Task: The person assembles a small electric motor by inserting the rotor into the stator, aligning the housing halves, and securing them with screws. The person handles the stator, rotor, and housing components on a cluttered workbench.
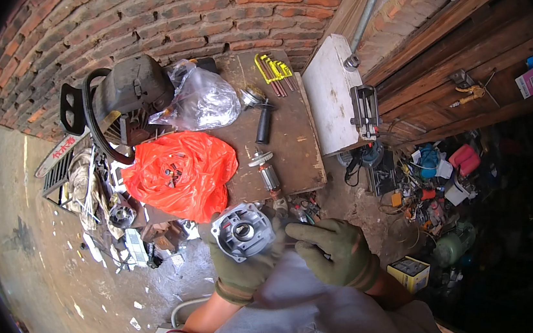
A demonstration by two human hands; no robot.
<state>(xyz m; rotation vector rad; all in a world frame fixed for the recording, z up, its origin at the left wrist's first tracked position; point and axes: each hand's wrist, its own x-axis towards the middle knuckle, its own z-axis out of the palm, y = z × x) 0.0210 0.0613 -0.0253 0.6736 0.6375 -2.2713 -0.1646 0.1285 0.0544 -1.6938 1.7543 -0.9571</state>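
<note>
My left hand (242, 276), in a green work glove, grips a round cast-metal housing (227, 234) with a bored hole at its centre. The housing's open face is turned up. My right hand (334, 250), gloved alike, is close beside it on the right with its fingers curled together. Whatever it may hold is hidden by the fingers. Just beyond the hands, a motor armature (269, 178) with a small fan lies on the wooden table (297, 121). A red plastic bag (208, 163) with small metal parts on it spreads to the left.
Behind the red bag stand a chainsaw (134, 86) and a clear plastic bag (211, 101). A black side handle (264, 124) and a yellow hex-key holder (276, 68) lie on the table. A white board (337, 94) stands to the right; clutter covers the floor beyond it.
</note>
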